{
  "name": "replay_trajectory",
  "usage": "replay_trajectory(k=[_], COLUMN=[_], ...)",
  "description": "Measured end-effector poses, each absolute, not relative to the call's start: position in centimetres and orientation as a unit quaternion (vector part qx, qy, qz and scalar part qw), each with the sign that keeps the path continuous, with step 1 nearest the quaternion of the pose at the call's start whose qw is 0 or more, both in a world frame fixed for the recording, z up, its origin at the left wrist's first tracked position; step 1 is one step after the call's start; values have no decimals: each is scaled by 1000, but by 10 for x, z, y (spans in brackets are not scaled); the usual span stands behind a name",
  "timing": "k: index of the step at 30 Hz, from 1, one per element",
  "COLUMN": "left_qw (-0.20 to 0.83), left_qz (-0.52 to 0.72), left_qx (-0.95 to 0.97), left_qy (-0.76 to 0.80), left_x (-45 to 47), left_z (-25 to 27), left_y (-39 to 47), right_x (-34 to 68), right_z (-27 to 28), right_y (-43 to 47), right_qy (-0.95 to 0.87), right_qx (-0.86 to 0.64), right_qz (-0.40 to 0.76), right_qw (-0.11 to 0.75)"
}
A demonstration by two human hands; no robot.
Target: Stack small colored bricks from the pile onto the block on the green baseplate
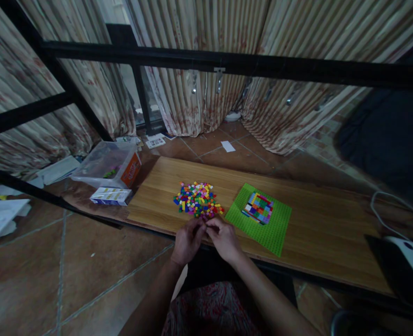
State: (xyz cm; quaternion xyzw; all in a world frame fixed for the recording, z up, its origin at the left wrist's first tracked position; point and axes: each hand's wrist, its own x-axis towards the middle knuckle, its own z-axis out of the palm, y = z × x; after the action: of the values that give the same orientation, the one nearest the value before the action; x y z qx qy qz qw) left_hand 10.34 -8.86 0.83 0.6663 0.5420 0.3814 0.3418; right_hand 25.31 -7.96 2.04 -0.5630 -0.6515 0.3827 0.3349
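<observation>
My left hand point(189, 239) and my right hand point(223, 237) meet at the near edge of the wooden board, fingertips pinched together. Whatever they hold between them is too small and too covered to make out. Just beyond the fingers lies a loose heap of small toy building bricks point(197, 198) in many colours. To the right of my right hand a green studded baseplate point(274, 238) lies at an angle. On it sits a squarish patch of multicoloured bricks point(258, 208), pressed close together, with a few gaps showing green.
The long wooden board point(318, 224) carries all this. At its left end stand a clear plastic bin point(98, 161) with an orange label and a small white-and-blue box point(111, 196). A white device point(411, 261) with a cable is at far right. A black metal bar point(206, 58) crosses beyond.
</observation>
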Motion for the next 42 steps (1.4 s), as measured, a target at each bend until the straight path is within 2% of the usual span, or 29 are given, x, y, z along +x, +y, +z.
replay_trajectory(k=[9,17,22,28,35,42], left_qw=[380,432,408,371,372,373], left_qz=[358,351,336,320,322,333], left_qx=[667,657,660,675,652,645], left_qy=[531,508,534,551,578,578], left_x=[99,94,94,96,98,100], left_z=[17,12,8,8,14,18], left_y=[-85,-79,-77,-73,-73,-73], right_x=[255,262,269,275,270,274], right_z=[25,13,17,18,18,10], right_y=[-81,-80,-91,-96,-96,-100], right_qy=[-721,-702,-657,-659,-642,-554], right_qx=[-530,-489,-496,-507,-528,-520], right_qz=[336,381,393,368,348,427], right_qw=[292,350,410,416,433,491])
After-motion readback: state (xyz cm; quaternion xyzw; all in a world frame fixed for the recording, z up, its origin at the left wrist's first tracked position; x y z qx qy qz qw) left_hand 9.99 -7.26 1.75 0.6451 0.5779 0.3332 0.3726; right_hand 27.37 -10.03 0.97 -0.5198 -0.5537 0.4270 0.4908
